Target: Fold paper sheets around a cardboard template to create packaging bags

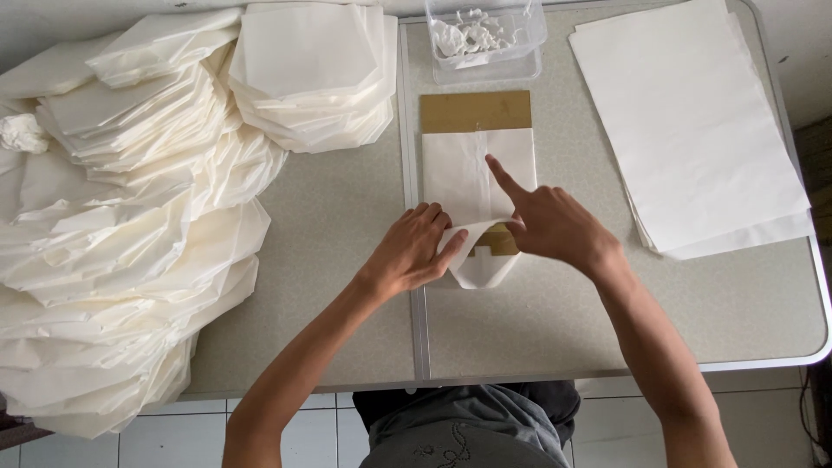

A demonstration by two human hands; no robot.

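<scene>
While left hand [414, 251] fingers pinch paper bag [478, 186] flap, right hand [546, 224] forefinger presses it.

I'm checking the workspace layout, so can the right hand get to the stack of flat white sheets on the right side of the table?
Probably yes. The right hand is pressing the folded paper, and bare table lies between it and the stack of sheets, with nothing in between.

- A white folded paper sheet [475, 186] lies mid-desk [537, 329] on a flat brown cardboard template [476, 111].
- Both hands rest on its near end: left hand [414, 251], right hand [550, 227].
- Behind it stands a clear plastic tub [488, 39].
- Right: a stack of flat white paper sheets [693, 121].
- Left: heaps of folded white paper bags [130, 225].
</scene>
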